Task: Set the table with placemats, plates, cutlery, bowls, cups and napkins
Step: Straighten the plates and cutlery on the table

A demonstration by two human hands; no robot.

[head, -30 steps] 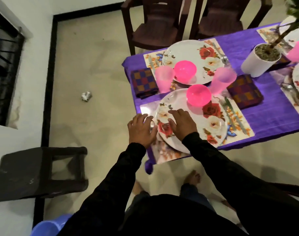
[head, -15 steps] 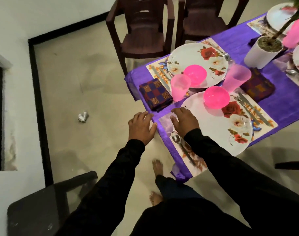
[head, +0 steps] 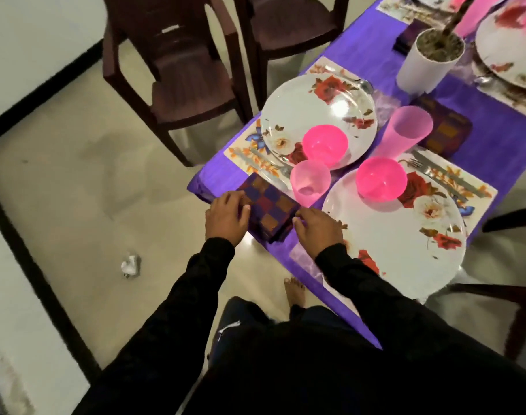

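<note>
Since half a second ago: both hands off the near plate's edge and over onto the checked napkin point(head: 269, 209) at the table's corner.

Left hand point(head: 225, 218) on the napkin's left edge, fingers curled over the folded cloth, thumb tip showing on top; pinching or merely pressing, cannot tell. Right hand point(head: 317, 229) at the napkin's right corner, fingers bent down with tips touching the cloth; a true pinch not clear here either. Black sleeves on both arms.

Napkin folded into a thick square, purple, orange and red checks, lying on the purple tablecloth point(head: 495, 127) at the corner nearest the person, between the two hands.

Just right of the napkin: near plate point(head: 396, 238), white with red roses, on a floral placemat point(head: 471, 187), its near rim hanging past the table edge. On the plate's far side, a pink bowl point(head: 381, 178). Past the bowl on the placemat, cutlery point(head: 435, 172), blurred.

Just beyond the napkin: a pale pink cup point(head: 309, 182), upright. Farther from the napkin, a second flowered plate point(head: 315, 112) carrying another pink bowl point(head: 325, 145). To the right of that, a taller pink cup point(head: 405, 130) and a second dark checked napkin point(head: 447, 130).

Well beyond the napkin, toward the table's middle: a white pot point(head: 426, 67) of soil. Off the table's far side: two dark brown plastic chairs point(head: 177, 70). On the floor left of the napkin: a crumpled scrap point(head: 131, 265).
</note>
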